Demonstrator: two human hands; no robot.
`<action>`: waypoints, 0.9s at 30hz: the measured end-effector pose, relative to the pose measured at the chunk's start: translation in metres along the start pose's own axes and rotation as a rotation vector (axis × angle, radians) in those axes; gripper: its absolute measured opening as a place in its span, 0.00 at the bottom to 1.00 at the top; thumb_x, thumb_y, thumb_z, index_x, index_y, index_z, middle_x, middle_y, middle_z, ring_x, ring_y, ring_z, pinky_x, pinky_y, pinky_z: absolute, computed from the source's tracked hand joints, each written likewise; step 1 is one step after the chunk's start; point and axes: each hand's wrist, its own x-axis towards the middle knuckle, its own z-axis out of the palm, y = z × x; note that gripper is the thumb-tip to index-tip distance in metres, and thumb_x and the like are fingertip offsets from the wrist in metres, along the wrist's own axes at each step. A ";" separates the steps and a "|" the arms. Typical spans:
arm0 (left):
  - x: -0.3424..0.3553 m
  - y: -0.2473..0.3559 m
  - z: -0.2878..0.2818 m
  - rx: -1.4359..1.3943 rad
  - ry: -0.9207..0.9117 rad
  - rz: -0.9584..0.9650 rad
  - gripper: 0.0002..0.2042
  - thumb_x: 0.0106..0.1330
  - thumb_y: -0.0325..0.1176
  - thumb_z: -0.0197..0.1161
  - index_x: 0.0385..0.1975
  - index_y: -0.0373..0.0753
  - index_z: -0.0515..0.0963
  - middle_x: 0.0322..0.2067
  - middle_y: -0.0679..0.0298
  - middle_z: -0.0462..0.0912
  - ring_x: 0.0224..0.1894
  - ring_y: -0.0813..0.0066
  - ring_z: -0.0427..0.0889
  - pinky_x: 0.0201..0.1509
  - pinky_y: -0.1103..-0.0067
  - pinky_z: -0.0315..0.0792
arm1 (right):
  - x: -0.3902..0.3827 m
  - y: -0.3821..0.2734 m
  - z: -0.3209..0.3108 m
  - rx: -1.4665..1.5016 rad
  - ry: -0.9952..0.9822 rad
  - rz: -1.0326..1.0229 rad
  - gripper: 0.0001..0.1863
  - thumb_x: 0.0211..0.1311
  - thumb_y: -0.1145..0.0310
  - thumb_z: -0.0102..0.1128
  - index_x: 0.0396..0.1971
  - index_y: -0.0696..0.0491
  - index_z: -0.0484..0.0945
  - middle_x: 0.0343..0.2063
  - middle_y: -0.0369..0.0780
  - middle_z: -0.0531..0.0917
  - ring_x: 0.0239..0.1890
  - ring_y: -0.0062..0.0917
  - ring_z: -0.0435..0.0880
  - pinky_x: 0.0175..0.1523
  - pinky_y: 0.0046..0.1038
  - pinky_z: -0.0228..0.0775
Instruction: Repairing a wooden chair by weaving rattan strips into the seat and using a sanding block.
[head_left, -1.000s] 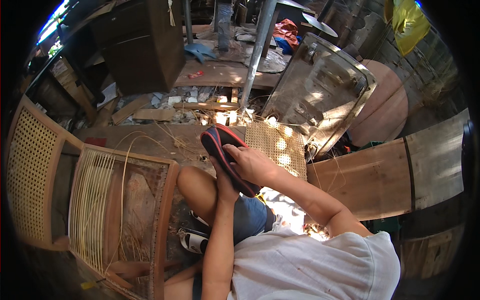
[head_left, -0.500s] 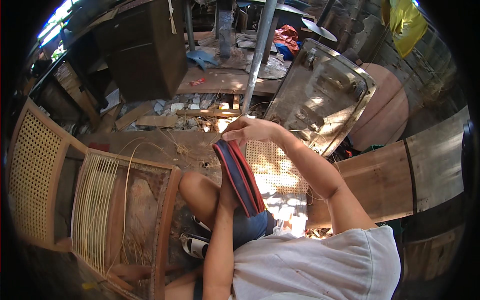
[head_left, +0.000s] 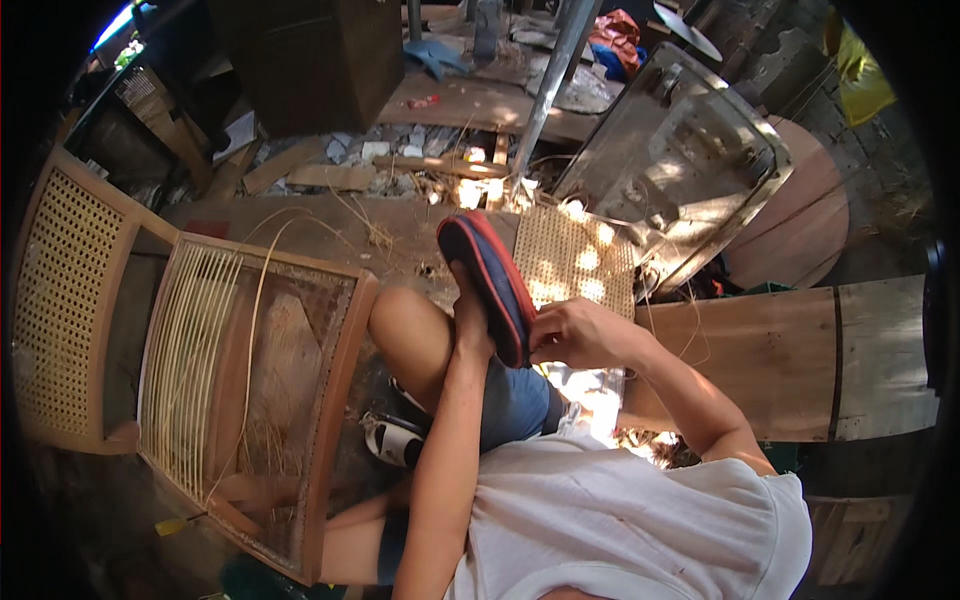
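On the person's raised knee (head_left: 410, 335), near the middle of the view, a dark blue slipper (head_left: 490, 285) with a red edge stands tilted on its side, toe pointing away toward the far ground. The left hand (head_left: 470, 325) reaches up from below and holds it from underneath, fingers wrapped on its near end; part of that grip is hidden behind the sole. The right hand (head_left: 575, 335) comes in from the right and presses on the slipper's near edge, fingers curled together with the thumb against the rim. Whether they pinch anything small there I cannot tell.

Just left of the knee leans a wooden chair frame (head_left: 340, 400). Its seat (head_left: 195, 360) is only partly woven: a band of pale cane strands runs along the left side of the opening, while the right side shows bare backing. One loose strand (head_left: 255, 300) arcs up over the seat's far edge. Judging by this, the first run of strands is in place and most of the weaving is left. At this moment both hands are on the slipper, not on the chair.

Further left stands a finished cane panel (head_left: 60, 300), its mesh whole. Beyond the slipper lies another woven panel (head_left: 575, 260), patched with sunlight, touching a glass-fronted metal frame (head_left: 680, 170) leaning behind it. To the right lie wooden boards (head_left: 780, 350). Farthest off are scraps of wood, rubble and a dark cabinet (head_left: 310, 55).
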 end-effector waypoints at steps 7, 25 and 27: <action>-0.017 0.007 0.018 -0.025 0.004 0.018 0.39 0.74 0.67 0.33 0.62 0.35 0.70 0.54 0.53 0.81 0.52 0.61 0.84 0.55 0.66 0.81 | -0.044 0.045 0.015 0.684 0.122 0.318 0.22 0.60 0.65 0.72 0.54 0.53 0.79 0.41 0.36 0.84 0.39 0.18 0.80 0.46 0.25 0.73; -0.232 0.044 -0.068 0.426 -0.271 0.156 0.19 0.78 0.42 0.53 0.55 0.31 0.78 0.36 0.60 0.85 0.42 0.75 0.85 0.49 0.79 0.78 | 0.020 0.413 0.172 1.214 0.589 0.548 0.19 0.68 0.65 0.62 0.54 0.58 0.75 0.43 0.37 0.82 0.41 0.20 0.80 0.48 0.25 0.75; -0.282 0.049 -0.088 0.417 -0.070 0.226 0.18 0.77 0.41 0.54 0.47 0.29 0.81 0.28 0.60 0.85 0.34 0.75 0.85 0.42 0.80 0.78 | 0.019 0.442 0.179 1.169 0.563 0.623 0.18 0.69 0.64 0.62 0.53 0.58 0.75 0.40 0.36 0.82 0.39 0.19 0.80 0.46 0.25 0.75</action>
